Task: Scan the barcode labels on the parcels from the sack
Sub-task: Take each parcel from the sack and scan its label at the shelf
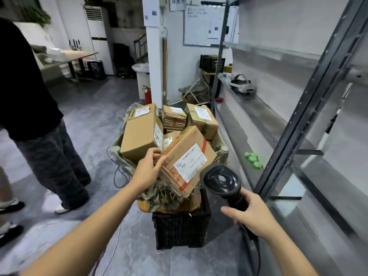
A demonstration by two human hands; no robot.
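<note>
An open woven sack [159,193] full of several cardboard parcels sits on a black crate [180,228]. My left hand [148,169] grips the near left edge of a tilted parcel [187,154] with red print. Its white barcode label [190,163] faces up. My right hand [252,213] holds the handle of a black barcode scanner [221,179]; the scanner's head sits just right of the label. A tall plain parcel [139,134] stands at the sack's left, and two smaller labelled parcels [201,119] lie at the back.
A metal shelf rack [298,116] runs along the right, with a white headset [242,85] on it and green scraps [253,158] lower down. A person in dark trousers [53,162] stands at the left. A red fire extinguisher [147,95] stands by a white pillar behind the sack.
</note>
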